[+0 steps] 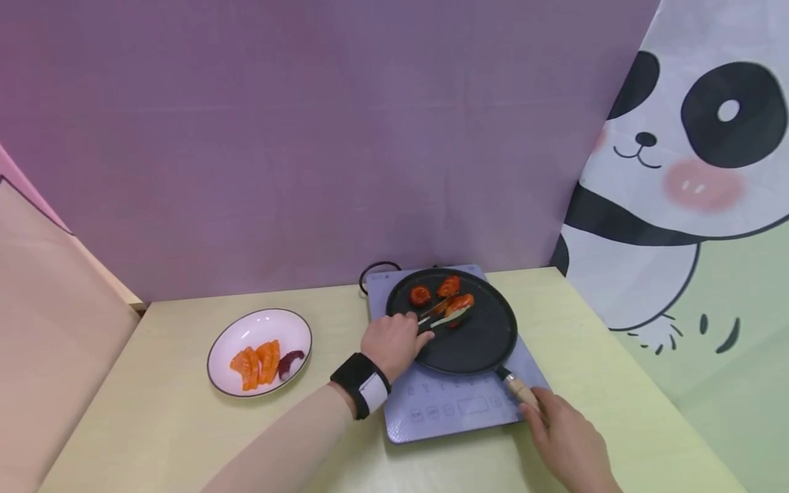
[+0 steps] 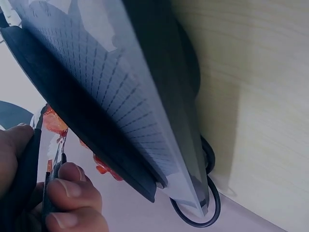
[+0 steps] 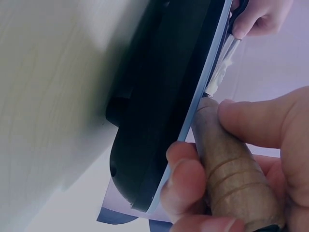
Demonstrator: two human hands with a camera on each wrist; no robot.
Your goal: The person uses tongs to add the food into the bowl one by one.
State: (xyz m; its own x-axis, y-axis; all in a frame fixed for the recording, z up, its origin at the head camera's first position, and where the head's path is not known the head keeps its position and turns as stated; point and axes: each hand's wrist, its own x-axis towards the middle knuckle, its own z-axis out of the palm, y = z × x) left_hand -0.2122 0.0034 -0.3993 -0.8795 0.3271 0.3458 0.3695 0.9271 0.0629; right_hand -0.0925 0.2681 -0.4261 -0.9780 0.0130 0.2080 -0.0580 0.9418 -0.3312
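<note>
My left hand (image 1: pixel 390 342) grips a pair of tongs (image 2: pixel 34 164) with black handles and metal arms, reaching over the left side of a flat black frying pan (image 1: pixel 481 352). The tongs' tips are at a glossy red-orange piece of food (image 1: pixel 462 301) in the pan. Two more reddish pieces lie behind it, a round one (image 1: pixel 420 295) and a longer one (image 1: pixel 450 285). At the front right, my right hand (image 1: pixel 570 438) holds the pan's wooden handle (image 3: pixel 231 169), thumb along one side and fingers curled around the other.
Under the pan is a grey induction cooktop (image 1: pixel 425 428), its black cord (image 1: pixel 362 277) looping at the back left. On the left of the table (image 1: pixel 166 424), a dark-rimmed white plate (image 1: pixel 231 342) bears orange salmon-like slices (image 1: pixel 268 359) and a purple octopus-like piece (image 1: pixel 288 363). A purple backdrop (image 1: pixel 308 171) stands behind.
</note>
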